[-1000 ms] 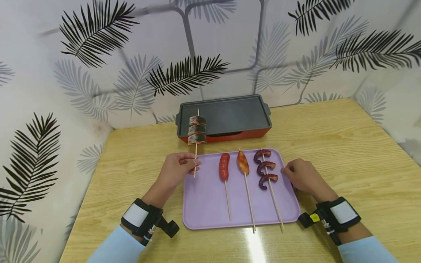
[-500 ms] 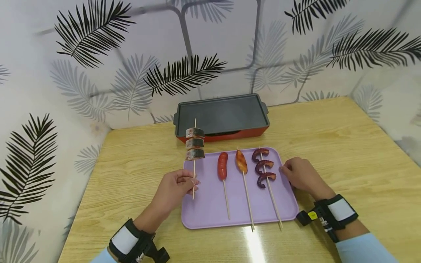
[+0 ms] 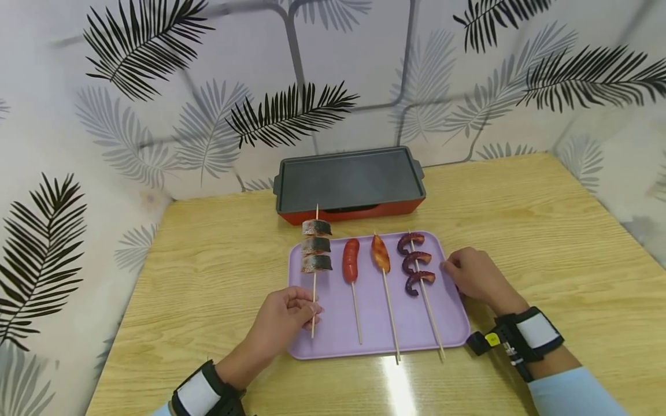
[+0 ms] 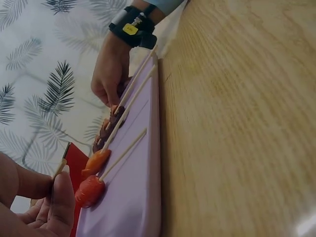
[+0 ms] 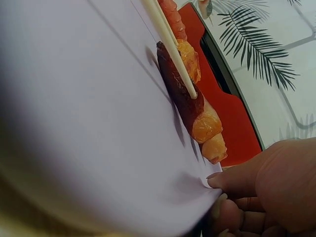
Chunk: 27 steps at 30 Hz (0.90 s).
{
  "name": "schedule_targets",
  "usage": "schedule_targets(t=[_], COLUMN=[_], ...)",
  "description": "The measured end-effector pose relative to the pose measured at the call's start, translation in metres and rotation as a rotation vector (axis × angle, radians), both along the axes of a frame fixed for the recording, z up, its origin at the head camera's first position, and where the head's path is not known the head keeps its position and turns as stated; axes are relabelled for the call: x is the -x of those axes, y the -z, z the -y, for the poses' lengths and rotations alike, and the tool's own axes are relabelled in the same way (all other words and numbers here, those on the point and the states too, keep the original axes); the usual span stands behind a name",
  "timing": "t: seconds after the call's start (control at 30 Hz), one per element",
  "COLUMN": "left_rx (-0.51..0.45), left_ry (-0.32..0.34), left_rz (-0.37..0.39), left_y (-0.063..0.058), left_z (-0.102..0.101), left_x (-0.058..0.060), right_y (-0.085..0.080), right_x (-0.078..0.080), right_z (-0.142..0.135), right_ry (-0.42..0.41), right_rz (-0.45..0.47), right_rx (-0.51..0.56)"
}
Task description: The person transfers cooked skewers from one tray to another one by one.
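My left hand [image 3: 286,316] pinches the stick of a fish skewer [image 3: 315,245] between thumb and fingers. Three dark-skinned slices sit on it, above the tray's left part. In the left wrist view only the stick's end [image 4: 60,168] shows in the grip. On the lilac tray [image 3: 333,341] lie a sausage skewer [image 3: 351,261], a glazed orange-brown meat skewer [image 3: 380,254] and an octopus tentacle skewer [image 3: 416,257], side by side. My right hand [image 3: 476,276] holds the tray's right rim, thumb on top and fingers curled beneath, as the right wrist view shows.
Behind the tray, near the wall, stands a red grill [image 3: 351,179] with a dark flat plate. The wooden table [image 3: 208,248] extends on both sides. Patterned wall covering [image 3: 354,75] with leaf prints borders it at the back.
My left hand has brought the fish skewer back toward me, from in front of the grill to over the tray's left part. The right hand has stayed on the tray rim.
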State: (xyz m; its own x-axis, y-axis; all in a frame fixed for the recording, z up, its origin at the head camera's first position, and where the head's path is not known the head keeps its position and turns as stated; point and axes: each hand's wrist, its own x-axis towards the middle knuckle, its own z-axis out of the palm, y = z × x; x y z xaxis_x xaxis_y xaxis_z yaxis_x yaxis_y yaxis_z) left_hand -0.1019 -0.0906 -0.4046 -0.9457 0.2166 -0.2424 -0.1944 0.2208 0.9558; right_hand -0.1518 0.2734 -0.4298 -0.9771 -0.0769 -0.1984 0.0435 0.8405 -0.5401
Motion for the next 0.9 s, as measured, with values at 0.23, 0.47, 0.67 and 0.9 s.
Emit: schedule_targets(t=[0.23, 0.47, 0.67, 0.9], left_rx=[-0.019, -0.016, -0.032, -0.030], left_ry=[-0.007, 0.038, 0.045, 0.060], left_rz=[0.013, 0.028, 0.042, 0.044], left_y=[0.008, 0.018, 0.025, 0.028], left_z=[0.000, 0.005, 0.006, 0.007], left_x=[-0.007, -0.017, -0.020, -0.020], right_y=[-0.002, -0.003, -0.002, -0.001], right_x=[0.002, 0.000, 0.000, 0.000], right_z=[0.001, 0.001, 0.000, 0.000], right_ry=[0.006, 0.007, 0.011, 0.005], right_rz=[0.003, 0.009, 0.017, 0.013], right_rx=[-0.007, -0.012, -0.007, 0.002])
